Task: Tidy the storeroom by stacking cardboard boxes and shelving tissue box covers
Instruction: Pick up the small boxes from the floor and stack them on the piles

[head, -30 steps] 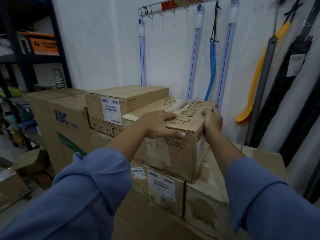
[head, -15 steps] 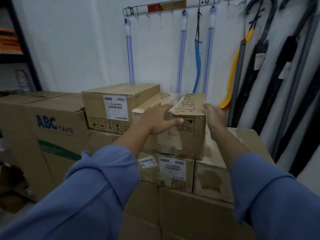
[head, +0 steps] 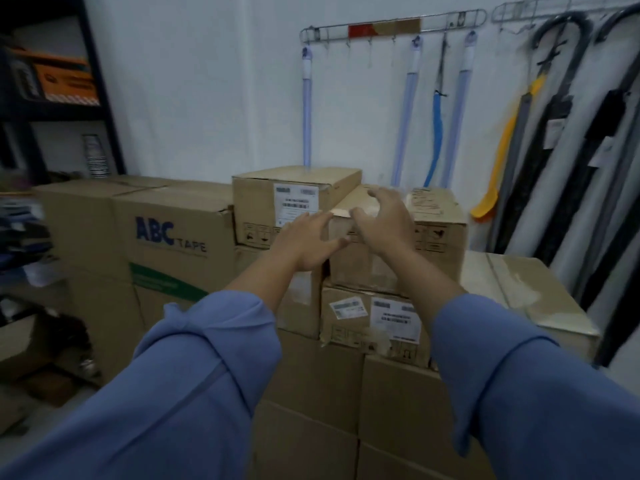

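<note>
Grip spread, holding nothing: left hand [head: 304,244], right hand [head: 381,225] | top cardboard box [head: 438,244] behind | labelled box [head: 256,202] adjoining left

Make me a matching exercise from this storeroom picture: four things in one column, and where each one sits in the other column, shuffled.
Things:
1. ABC TAPE box
2. orange box
3. yellow tool
4. worn box

Places:
A. upper left, on the dark shelf
B. top of the box stack, in the middle
C. left of the stack, blue print facing the camera
D. far right, against the white wall

Pairs: 1-C, 2-A, 3-D, 4-B
</note>
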